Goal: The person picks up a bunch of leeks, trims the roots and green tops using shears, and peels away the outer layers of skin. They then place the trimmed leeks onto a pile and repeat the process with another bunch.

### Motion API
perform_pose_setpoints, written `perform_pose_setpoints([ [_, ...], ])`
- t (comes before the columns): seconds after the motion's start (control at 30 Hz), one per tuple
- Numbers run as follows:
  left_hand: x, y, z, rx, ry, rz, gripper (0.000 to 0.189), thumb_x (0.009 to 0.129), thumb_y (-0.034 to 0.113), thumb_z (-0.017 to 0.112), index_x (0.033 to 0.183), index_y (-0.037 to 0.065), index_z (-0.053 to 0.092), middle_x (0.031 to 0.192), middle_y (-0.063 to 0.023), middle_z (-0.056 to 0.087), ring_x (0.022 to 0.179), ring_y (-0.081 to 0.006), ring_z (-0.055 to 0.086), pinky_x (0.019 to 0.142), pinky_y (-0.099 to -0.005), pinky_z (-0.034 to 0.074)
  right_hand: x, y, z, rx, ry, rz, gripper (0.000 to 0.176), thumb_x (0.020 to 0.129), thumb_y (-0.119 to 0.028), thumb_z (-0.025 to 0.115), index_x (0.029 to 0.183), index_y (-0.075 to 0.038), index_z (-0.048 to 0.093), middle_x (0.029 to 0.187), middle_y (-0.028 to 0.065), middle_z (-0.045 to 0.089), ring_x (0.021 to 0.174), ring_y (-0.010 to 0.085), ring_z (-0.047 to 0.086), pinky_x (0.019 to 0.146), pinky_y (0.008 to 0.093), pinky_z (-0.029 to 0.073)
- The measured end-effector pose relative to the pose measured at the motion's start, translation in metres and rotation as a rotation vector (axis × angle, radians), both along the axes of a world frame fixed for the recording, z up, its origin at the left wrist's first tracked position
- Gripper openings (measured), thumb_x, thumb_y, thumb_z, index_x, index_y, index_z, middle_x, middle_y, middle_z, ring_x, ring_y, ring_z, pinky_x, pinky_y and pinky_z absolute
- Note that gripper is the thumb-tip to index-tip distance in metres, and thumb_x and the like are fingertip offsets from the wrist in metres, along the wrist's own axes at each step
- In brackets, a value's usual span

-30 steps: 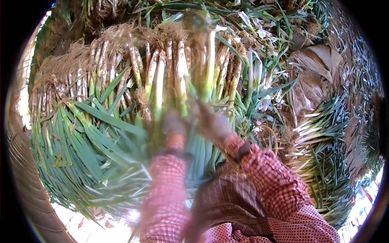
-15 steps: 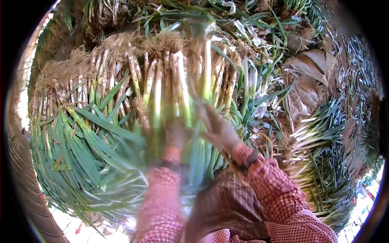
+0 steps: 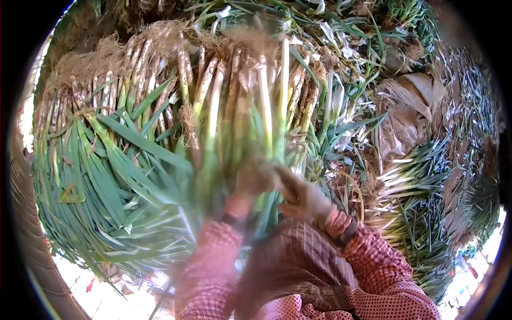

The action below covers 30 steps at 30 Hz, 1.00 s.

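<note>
A thick row of leeks (image 3: 215, 106) lies before me, brown roots away from me and green leaves towards me. My left hand (image 3: 255, 177) is smeared by motion over the leaf bases in the middle, so I cannot tell how its fingers lie. Blurred stalks and roots run up from it. My right hand (image 3: 306, 201), in a soiled glove, is close beside it on the right. Its fingers stretch towards the left hand, the thumb apart, and no stalk shows in it. White stalks (image 3: 282, 101) stand out just beyond both hands.
To the right lies a heap of thinner leeks (image 3: 413, 197), below a crumpled brown sheet (image 3: 408, 109). Loose leaves and pale peelings (image 3: 341, 125) litter the ground between. More rooted stalks (image 3: 144, 8) lie at the back. A ribbed, curved edge (image 3: 26, 213) borders the left side.
My left hand has shifted slightly right. My right hand has come down and to the right, nearer my lap. The view has tilted a little, and blurred roots show at the top middle.
</note>
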<state>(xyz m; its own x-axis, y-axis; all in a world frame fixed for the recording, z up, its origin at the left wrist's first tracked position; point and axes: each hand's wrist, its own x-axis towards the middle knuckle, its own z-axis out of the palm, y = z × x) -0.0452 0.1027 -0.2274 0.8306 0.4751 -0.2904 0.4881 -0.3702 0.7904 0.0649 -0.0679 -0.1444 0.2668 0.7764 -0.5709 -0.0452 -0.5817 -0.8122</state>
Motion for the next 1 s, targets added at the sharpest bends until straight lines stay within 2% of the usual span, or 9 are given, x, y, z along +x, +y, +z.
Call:
perform_pose_setpoints([
  [0.07, -0.017, -0.001, 0.008, -0.445, 0.073, 0.324, 0.021, 0.089, 0.013, 0.068, 0.107, 0.001, 0.062, 0.092, -0.0187, 0.068, 0.085, -0.0319, 0.069, 0.079, -0.042, 0.055, -0.019, 0.002, -0.001, -0.06, 0.005, 0.038, 0.09, 0.085, -0.028, 0.072, 0.161, -0.011, 0.026, 0.118, 0.0264, 0.07, 0.108, 0.0412, 0.07, 0.099, 0.0474, 0.055],
  [0.2, -0.03, 0.028, 0.01, 0.255, 0.222, 0.151, 0.026, 0.083, 0.009, 0.07, 0.109, 0.006, 0.064, 0.103, -0.0186, 0.067, 0.097, -0.0383, 0.063, 0.088, -0.0465, 0.051, -0.022, 0.03, -0.017, -0.176, -0.021, 0.149, 0.088, 0.087, -0.03, 0.07, 0.16, -0.014, 0.025, 0.108, 0.0274, 0.071, 0.1, 0.0457, 0.07, 0.093, 0.0488, 0.054],
  [0.27, -0.031, 0.041, -0.022, 0.354, 0.171, 0.249, 0.029, 0.082, 0.011, 0.072, 0.109, 0.007, 0.065, 0.103, -0.0195, 0.067, 0.1, -0.0405, 0.061, 0.091, -0.0483, 0.049, -0.016, 0.045, -0.022, -0.193, -0.052, 0.15, 0.086, 0.089, -0.032, 0.068, 0.16, -0.013, 0.024, 0.103, 0.0277, 0.071, 0.097, 0.0451, 0.071, 0.088, 0.0505, 0.055],
  [0.33, -0.004, 0.041, -0.013, 0.053, 0.284, 0.44, 0.033, 0.08, 0.017, 0.077, 0.108, 0.006, 0.064, 0.106, -0.0213, 0.067, 0.101, -0.0418, 0.065, 0.086, -0.0486, 0.053, -0.004, 0.064, -0.028, -0.237, -0.073, 0.13, 0.085, 0.09, -0.033, 0.068, 0.16, -0.014, 0.024, 0.103, 0.0277, 0.072, 0.097, 0.0446, 0.071, 0.087, 0.0508, 0.056],
  [0.4, 0.014, 0.043, -0.017, 0.444, 0.562, 0.186, 0.033, 0.081, 0.018, 0.078, 0.108, 0.006, 0.063, 0.106, -0.0214, 0.067, 0.1, -0.0421, 0.067, 0.083, -0.0492, 0.055, 0.013, 0.097, -0.066, -0.218, -0.173, 0.032, 0.084, 0.091, -0.031, 0.068, 0.161, -0.014, 0.024, 0.106, 0.0272, 0.071, 0.096, 0.0448, 0.071, 0.086, 0.0507, 0.057],
  [0.53, 0.021, 0.052, -0.035, 0.435, 0.724, 0.197, 0.033, 0.078, 0.016, 0.081, 0.106, 0.006, 0.066, 0.107, -0.0219, 0.072, 0.101, -0.0402, 0.071, 0.084, -0.0475, 0.058, 0.048, 0.132, -0.077, -0.187, -0.231, -0.116, 0.086, 0.09, -0.028, 0.07, 0.161, -0.015, 0.022, 0.115, 0.0263, 0.07, 0.098, 0.0443, 0.071, 0.089, 0.0491, 0.059],
  [0.73, 0.034, 0.065, 0.016, 0.28, 0.727, 0.119, 0.033, 0.077, 0.022, 0.082, 0.103, 0.005, 0.071, 0.111, -0.0242, 0.073, 0.105, -0.0382, 0.072, 0.088, -0.0461, 0.057, 0.005, 0.042, -0.03, -0.039, -0.172, -0.045, 0.089, 0.087, -0.025, 0.072, 0.161, -0.015, 0.024, 0.124, 0.0286, 0.067, 0.107, 0.0401, 0.071, 0.101, 0.0474, 0.057],
  [0.87, 0.006, 0.085, 0.032, -0.22, 0.397, 0.185, 0.034, 0.077, 0.015, 0.08, 0.105, -0.002, 0.072, 0.09, -0.0057, 0.072, 0.072, -0.0177, 0.067, 0.074, -0.0316, 0.057, -0.03, -0.023, 0.028, 0.043, 0.001, -0.051, 0.089, 0.085, -0.021, 0.073, 0.161, -0.006, 0.027, 0.134, 0.03, 0.062, 0.111, 0.0387, 0.07, 0.104, 0.0435, 0.055],
  [1.0, 0.003, 0.091, 0.013, -0.5, 0.292, 0.187, 0.037, 0.079, 0.005, 0.076, 0.113, -0.007, 0.067, 0.102, -0.0038, 0.07, 0.089, -0.0136, 0.066, 0.082, -0.0298, 0.055, -0.037, -0.02, 0.021, -0.007, 0.089, -0.216, 0.092, 0.084, -0.02, 0.074, 0.16, -0.001, 0.025, 0.13, 0.0282, 0.065, 0.107, 0.0361, 0.072, 0.098, 0.0424, 0.058],
])
